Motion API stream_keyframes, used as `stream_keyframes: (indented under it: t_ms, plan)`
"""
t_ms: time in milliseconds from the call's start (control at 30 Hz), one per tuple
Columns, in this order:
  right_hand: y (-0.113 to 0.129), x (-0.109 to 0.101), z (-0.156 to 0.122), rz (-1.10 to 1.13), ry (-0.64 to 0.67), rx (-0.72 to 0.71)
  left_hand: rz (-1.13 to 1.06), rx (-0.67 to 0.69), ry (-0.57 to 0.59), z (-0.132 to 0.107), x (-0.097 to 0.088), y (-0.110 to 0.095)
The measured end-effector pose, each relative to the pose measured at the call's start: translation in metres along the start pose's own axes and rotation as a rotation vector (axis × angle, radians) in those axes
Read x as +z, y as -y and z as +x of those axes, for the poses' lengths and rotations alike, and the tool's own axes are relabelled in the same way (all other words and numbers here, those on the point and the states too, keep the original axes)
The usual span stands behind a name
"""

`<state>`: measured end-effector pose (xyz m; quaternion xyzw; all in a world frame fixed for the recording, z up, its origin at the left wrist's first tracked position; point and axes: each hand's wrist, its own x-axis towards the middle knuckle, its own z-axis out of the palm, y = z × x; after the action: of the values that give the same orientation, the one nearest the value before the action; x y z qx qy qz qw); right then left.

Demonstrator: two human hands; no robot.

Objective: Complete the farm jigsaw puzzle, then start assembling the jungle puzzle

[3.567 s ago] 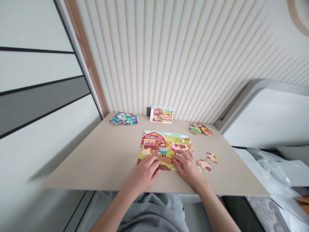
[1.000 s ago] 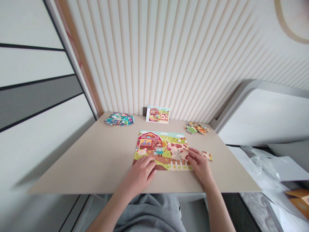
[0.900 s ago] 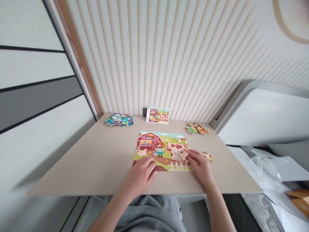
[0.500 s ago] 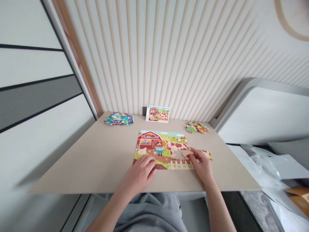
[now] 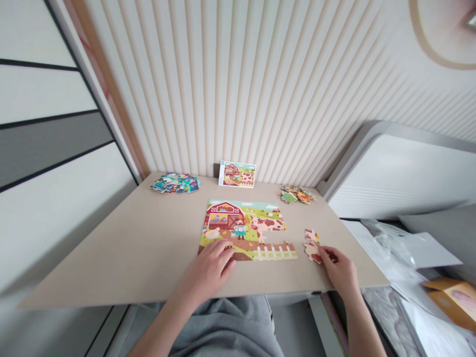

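Observation:
A farm jigsaw puzzle (image 5: 238, 230) lies on the beige table (image 5: 122, 258), showing a red barn, a farmer and a spotted cow. My left hand (image 5: 210, 267) rests flat on its lower left corner. Below the cow, a gap in the puzzle (image 5: 271, 243) shows bare table above the white fence. To the right of the puzzle, my right hand (image 5: 336, 270) has its fingertips against a loose cow-patterned puzzle piece (image 5: 312, 252). Another loose piece (image 5: 311, 236) lies just above that one.
A picture card of the farm scene (image 5: 237, 174) stands against the ribbed wall. Loose pieces lie in a blue pile (image 5: 175, 183) and an orange-green pile (image 5: 296, 195). Beyond the table's right edge are a white appliance (image 5: 394, 178), papers (image 5: 386, 248) and an orange box (image 5: 451, 302).
My right hand has moved right, off the puzzle. Cow pieces now lie beside the puzzle, leaving a gap below the cow. My left hand stays on the puzzle, and the view has shifted slightly.

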<state>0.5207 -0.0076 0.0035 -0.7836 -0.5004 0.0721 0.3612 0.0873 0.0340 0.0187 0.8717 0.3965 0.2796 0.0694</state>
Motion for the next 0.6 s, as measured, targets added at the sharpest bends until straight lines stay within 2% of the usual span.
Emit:
stream_keyframes:
  t_ms: [133,300,600]
  plan:
    - [-0.019,-0.006,0.018,-0.078,0.061,-0.159,0.002,-0.001,0.016,0.001,-0.002,-0.001]
    - [-0.018,0.002,0.051,0.005,0.177,-0.264,0.007,-0.003,0.010,0.001,-0.003,-0.001]
    - [-0.021,0.010,0.082,0.118,0.284,-0.225,0.017,0.004,-0.007,-0.001,0.001,0.001]
